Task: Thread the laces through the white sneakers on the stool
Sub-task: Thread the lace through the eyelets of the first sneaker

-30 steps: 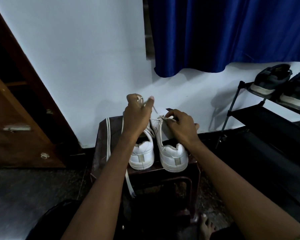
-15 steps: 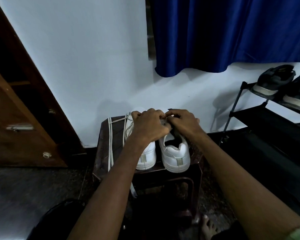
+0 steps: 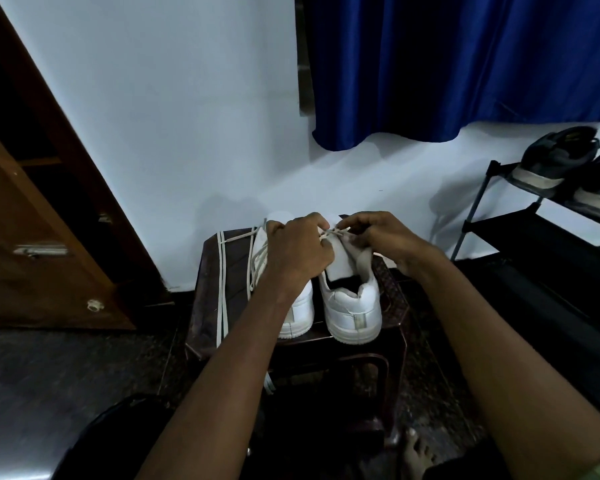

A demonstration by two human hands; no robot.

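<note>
Standing against the wall, a dark brown square plastic stool (image 3: 222, 271) carries 2 white leather sneakers (image 3: 352, 306), heels outward, presumably for easy reach. Left hand (image 3: 297, 252) and right hand (image 3: 387, 239), fingers curled, each pinch the thin white lace (image 3: 333, 233) over the right shoe's eyelets. Spare lace trails off the stool's left edge.

Two white sneakers (image 3: 352, 306) fill the middle of the dark stool (image 3: 205, 306); loose laces (image 3: 221, 289) cross its bare left strip. The wall (image 3: 187, 133) closes the far side, a shoe rack (image 3: 534, 244) stands at the right, and the near edge lies open between the forearms.
</note>
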